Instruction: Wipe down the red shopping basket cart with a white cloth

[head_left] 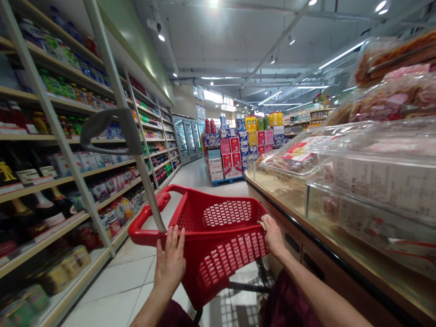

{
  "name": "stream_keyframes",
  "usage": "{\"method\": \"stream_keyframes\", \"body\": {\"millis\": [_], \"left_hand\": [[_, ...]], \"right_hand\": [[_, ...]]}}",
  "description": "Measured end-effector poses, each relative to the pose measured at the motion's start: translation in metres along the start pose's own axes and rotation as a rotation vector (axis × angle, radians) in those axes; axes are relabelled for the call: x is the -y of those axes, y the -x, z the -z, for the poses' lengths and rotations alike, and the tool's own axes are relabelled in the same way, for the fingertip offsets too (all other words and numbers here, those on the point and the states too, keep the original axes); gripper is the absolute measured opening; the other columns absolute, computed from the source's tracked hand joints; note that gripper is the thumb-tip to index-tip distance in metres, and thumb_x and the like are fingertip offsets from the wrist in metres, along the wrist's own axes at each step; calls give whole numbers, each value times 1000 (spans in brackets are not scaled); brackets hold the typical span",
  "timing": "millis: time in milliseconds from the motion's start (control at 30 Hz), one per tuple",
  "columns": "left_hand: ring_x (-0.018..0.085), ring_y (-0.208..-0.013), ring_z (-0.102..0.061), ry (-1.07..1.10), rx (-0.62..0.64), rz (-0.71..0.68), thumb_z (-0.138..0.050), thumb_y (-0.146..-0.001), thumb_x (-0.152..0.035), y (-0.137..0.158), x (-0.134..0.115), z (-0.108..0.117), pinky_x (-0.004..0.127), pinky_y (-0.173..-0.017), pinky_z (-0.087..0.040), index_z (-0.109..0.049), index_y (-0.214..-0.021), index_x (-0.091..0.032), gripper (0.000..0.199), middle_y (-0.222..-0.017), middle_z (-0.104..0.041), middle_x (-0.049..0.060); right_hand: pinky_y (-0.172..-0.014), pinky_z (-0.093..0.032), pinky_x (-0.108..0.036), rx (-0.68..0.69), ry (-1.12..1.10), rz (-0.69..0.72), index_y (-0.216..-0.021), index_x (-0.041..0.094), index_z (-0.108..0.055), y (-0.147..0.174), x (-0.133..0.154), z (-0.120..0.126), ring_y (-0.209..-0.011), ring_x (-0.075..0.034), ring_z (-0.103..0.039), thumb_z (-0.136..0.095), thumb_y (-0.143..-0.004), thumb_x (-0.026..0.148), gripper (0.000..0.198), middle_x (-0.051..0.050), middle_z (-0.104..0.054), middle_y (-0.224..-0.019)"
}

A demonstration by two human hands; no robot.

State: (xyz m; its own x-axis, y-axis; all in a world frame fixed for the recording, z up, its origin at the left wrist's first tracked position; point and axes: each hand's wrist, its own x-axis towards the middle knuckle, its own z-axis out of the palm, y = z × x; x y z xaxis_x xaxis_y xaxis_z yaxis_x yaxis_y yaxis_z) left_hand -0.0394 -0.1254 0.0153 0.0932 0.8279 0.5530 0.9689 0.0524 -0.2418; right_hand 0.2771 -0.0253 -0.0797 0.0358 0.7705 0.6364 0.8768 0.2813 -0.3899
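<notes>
From where I watch, a shelf unit point(34, 190) runs down the left, with dark bottles point(47, 213) along one board and cans point(36, 297) towards the lower near corner. Right of it, a grey handle point(131, 136) tops a tilted metal pole point(149, 190), which meets the left end of my red basket point(190, 272). The basket is above the tiled floor point(132, 277), between the shelf unit and the counter. My left hand point(172, 259) is open, fingers laid nearly straight across the basket's near rim. Farther back, stacked boxes point(235, 159) stand on a blue pallet point(229, 181). My right hand point(274, 236) is curled over the basket's right end, gripping its rim; something pale shows at its fingertips, too small for me to name. At far right, clear plastic packs point(303, 152) are piled above the counter's point(293, 219) dark-trimmed edge.
</notes>
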Motion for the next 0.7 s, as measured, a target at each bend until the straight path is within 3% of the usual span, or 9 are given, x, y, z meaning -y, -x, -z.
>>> {"method": "stream_keyframes", "body": {"millis": [67, 167, 200, 300, 367, 467, 533, 633, 700], "left_hand": [[24, -130, -18, -4, -10, 13, -44, -62, -17, 1, -1, -1, 49, -103, -15, -34, -128, -14, 67, -139, -26, 11], [24, -130, -17, -8, -7, 7, -44, -62, -16, 2, -1, -1, 49, -104, -14, -33, -129, -15, 68, -140, -24, 11], [24, -130, -16, -7, 0, 5, -43, -62, -15, 2, -1, -1, 49, -104, -15, -33, -129, -15, 68, -140, -24, 11], [23, -131, -15, 8, 18, 24, -42, -62, -14, 4, -3, 0, 48, -103, -16, -31, -130, -16, 69, -140, -23, 10], [24, -131, -15, 34, 23, 42, -41, -63, -13, 7, -5, 0, 48, -103, -17, -30, -130, -16, 69, -141, -21, 10], [23, -131, -15, 96, -4, 19, -39, -64, -10, 14, -3, 0, 49, -104, -16, -26, -132, -15, 70, -141, -20, 9], [20, -130, -16, 137, -77, 5, -36, -66, -7, 18, 5, 3, 47, -104, -17, -16, -134, -15, 72, -141, -22, 9], [17, -130, -18, 184, -195, 92, -33, -70, -7, 17, 30, 12, 45, -104, -20, -7, -135, -13, 71, -140, -26, 11], [19, -130, -19, 201, -153, 211, -34, -71, -9, 11, 51, 22, 49, -103, -19, -13, -134, -11, 67, -139, -26, 13]], "right_hand": [[-99, -31, -44, -4, -4, 39, -120, 13, -49, 2, 8, -2, -123, -22, -33, -29, -72, -2, 55, -13, -46, -127], [-100, -30, -43, 50, -37, 221, -123, 21, -45, 5, 23, -5, -126, -18, -28, -27, -70, -5, 62, -6, -43, -131], [-100, -29, -45, 60, -35, 226, -124, 23, -45, 6, 27, -5, -126, -18, -28, -26, -70, -5, 63, -4, -43, -131], [-99, -31, -47, 16, -17, 72, -122, 21, -47, 8, 36, -11, -125, -21, -31, -26, -69, -5, 62, -7, -43, -130], [-100, -31, -45, -24, -80, 86, -122, 17, -48, 12, 54, -22, -125, -21, -30, -26, -68, -6, 63, -9, -43, -130], [-100, -33, -43, -40, -271, 333, -126, 19, -43, 18, 105, -38, -126, -19, -29, -26, -68, -6, 65, -8, -40, -132], [-97, -37, -43, -42, -388, 469, -129, 22, -37, 11, 152, -32, -124, -18, -32, -27, -69, -4, 66, -7, -42, -131], [-97, -39, -40, -118, -512, 616, -130, 21, -36, -29, 232, 12, -124, -17, -32, -30, -75, -1, 59, -7, -45, -129], [-101, -33, -40, -248, -537, 739, -129, 17, -37, -69, 285, 53, -129, -17, -21, -31, -80, 3, 52, -8, -41, -131]]}}
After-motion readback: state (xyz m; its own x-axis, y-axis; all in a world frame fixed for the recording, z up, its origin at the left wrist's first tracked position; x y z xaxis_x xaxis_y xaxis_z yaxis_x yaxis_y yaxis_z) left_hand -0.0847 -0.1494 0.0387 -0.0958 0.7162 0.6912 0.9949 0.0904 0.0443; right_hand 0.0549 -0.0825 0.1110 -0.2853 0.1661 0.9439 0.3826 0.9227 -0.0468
